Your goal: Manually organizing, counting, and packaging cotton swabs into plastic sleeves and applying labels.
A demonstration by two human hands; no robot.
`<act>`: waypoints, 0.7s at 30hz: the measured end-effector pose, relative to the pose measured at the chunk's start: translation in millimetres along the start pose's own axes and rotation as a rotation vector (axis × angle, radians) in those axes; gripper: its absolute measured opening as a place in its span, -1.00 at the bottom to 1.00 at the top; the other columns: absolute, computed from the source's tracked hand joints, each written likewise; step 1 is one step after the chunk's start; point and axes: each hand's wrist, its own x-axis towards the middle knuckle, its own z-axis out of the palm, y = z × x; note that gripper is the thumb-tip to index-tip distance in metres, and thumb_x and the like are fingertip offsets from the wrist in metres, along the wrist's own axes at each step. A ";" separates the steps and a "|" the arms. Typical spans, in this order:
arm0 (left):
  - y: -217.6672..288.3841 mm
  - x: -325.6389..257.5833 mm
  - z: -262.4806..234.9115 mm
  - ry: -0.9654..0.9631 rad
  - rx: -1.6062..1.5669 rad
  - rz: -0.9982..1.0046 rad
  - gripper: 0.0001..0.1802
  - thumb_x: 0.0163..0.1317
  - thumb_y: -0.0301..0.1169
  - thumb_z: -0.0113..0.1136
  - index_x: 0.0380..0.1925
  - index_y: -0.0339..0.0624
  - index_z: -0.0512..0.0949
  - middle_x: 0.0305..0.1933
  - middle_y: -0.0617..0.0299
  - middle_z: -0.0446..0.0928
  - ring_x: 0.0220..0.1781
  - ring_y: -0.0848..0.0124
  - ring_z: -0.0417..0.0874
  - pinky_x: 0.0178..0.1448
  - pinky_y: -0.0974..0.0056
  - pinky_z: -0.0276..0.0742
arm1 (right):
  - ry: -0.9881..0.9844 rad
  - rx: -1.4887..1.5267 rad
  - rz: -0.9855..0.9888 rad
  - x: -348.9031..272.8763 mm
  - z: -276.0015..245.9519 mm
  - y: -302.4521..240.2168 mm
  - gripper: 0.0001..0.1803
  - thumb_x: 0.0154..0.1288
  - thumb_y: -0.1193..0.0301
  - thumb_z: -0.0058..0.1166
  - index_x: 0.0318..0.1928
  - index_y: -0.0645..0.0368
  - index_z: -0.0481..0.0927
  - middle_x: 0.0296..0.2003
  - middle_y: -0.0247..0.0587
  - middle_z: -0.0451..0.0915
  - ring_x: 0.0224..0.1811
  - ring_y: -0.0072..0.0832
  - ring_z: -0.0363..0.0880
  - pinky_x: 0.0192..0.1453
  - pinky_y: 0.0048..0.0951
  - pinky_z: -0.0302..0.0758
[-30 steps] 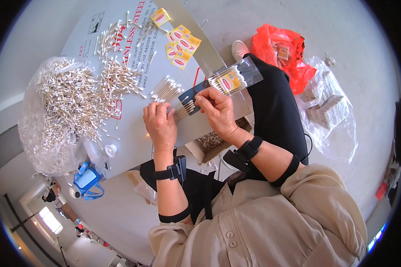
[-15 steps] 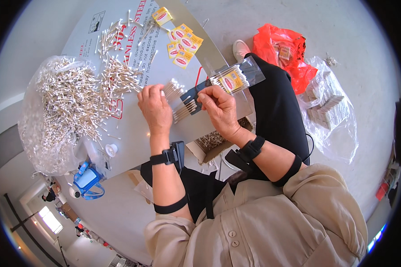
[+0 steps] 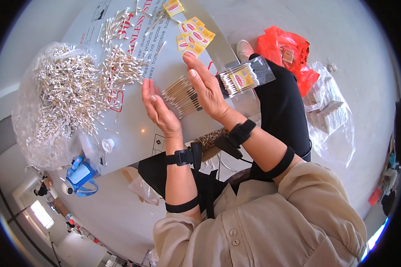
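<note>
A row of cotton swabs lies side by side on the metal table, between my two hands. At the row's left ends stands my left hand, fingers stretched and palm turned inward. My right hand is extended on the opposite side, its palm by the right ends of the swabs, which it partly hides. Both hands are open and neither grips anything. Right of my right hand, a clear packet of cotton swabs with a yellow label rests at the table's edge. A dark strip shows beneath part of the row.
A large clear bag of loose swabs stands at the left, with a loose pile beside it. Yellow cards lie at the back. A red bag and a clear bag of white packets are on the floor. A blue-strapped bottle hangs near the table's left.
My left hand has let go of a swab bunch, which now lies in the row. Both hands have opened from curled fingers to flat palms at the row's ends. The view has shifted slightly.
</note>
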 end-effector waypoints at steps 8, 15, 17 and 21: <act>2.1 8.0 6.2 -0.082 -0.191 -0.059 -0.38 0.52 -0.05 -0.23 0.37 -0.31 0.19 0.42 -0.03 0.23 0.48 0.17 0.22 0.53 0.07 0.06 | -0.027 -0.046 -0.012 -5.3 6.0 4.7 -0.47 0.55 0.17 -0.18 0.29 0.35 0.35 0.34 0.12 0.31 0.44 -0.12 0.24 0.46 -0.30 0.17; 14.3 -0.2 -9.9 -0.194 0.537 0.139 -0.31 0.50 0.01 -0.22 0.43 -0.27 0.12 0.52 -0.03 0.10 0.56 0.10 0.08 0.55 -0.03 -0.06 | 0.004 0.172 0.122 -4.2 -3.2 5.3 -0.45 0.58 0.16 -0.22 0.33 0.34 0.32 0.30 -0.07 0.36 0.40 -0.41 0.26 0.50 -0.36 0.16; 18.2 -6.7 -13.0 -0.355 0.967 0.264 -0.21 0.45 0.12 -0.23 0.47 -0.19 0.05 0.56 -0.06 -0.01 0.59 0.00 -0.06 0.56 -0.12 -0.17 | 0.008 0.186 0.135 -4.2 -5.3 4.2 -0.46 0.58 0.17 -0.22 0.32 0.35 0.33 0.29 -0.07 0.37 0.40 -0.39 0.27 0.50 -0.33 0.18; 18.6 -15.0 -12.1 -0.459 1.130 0.245 -0.14 0.36 0.12 -0.04 0.46 -0.23 0.06 0.56 -0.06 -0.02 0.60 0.03 -0.05 0.56 -0.17 -0.20 | 0.018 0.255 0.165 -3.4 -4.4 2.6 -0.47 0.58 0.18 -0.21 0.31 0.37 0.34 0.29 -0.07 0.38 0.40 -0.38 0.27 0.51 -0.33 0.18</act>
